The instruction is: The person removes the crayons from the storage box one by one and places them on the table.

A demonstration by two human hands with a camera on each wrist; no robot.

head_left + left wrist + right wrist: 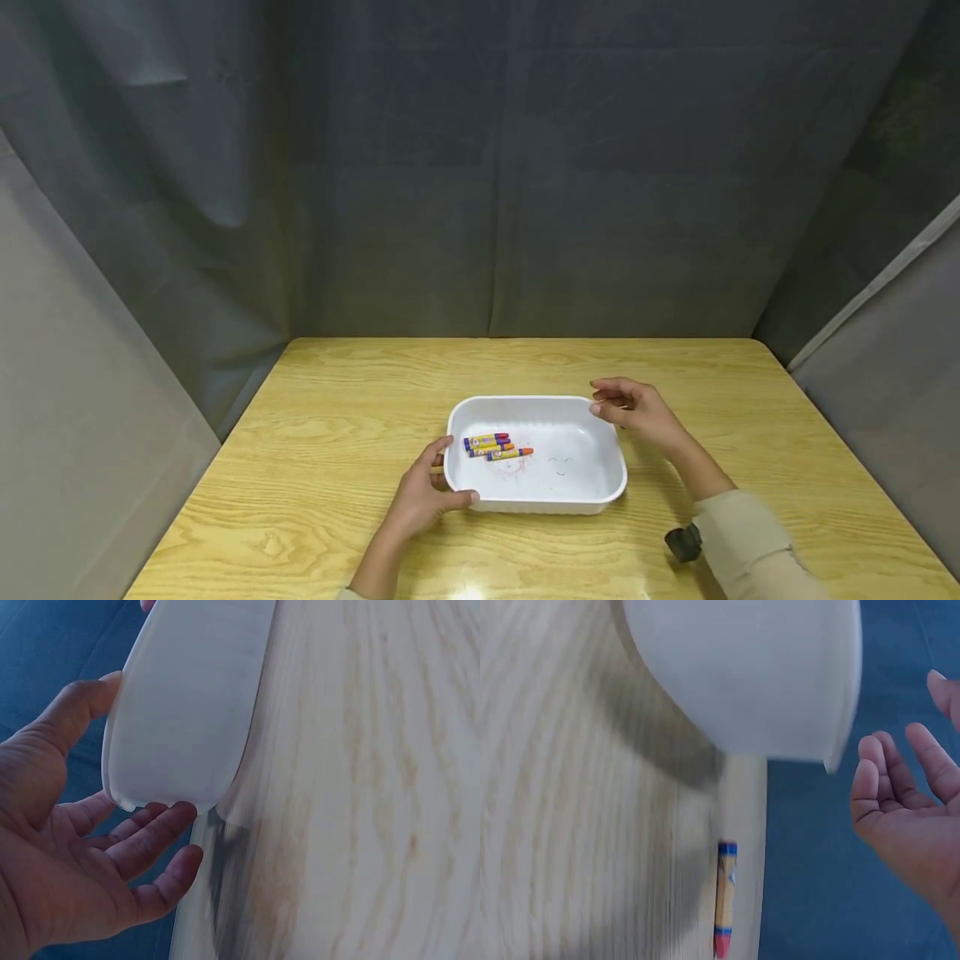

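White tray (pixel 592 492) sits between both hands, left fingers (pixel 459 497) touching.

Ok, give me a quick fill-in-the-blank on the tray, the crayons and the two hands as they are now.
1. The crayons lie inside the white ____.
2. The number of crayons lying in the tray is ____.
3. The hand touching the tray's near corner is the ____ hand.
4. The right hand is beside the tray's far right corner and holds ____.

Missing words: tray; three; left; nothing
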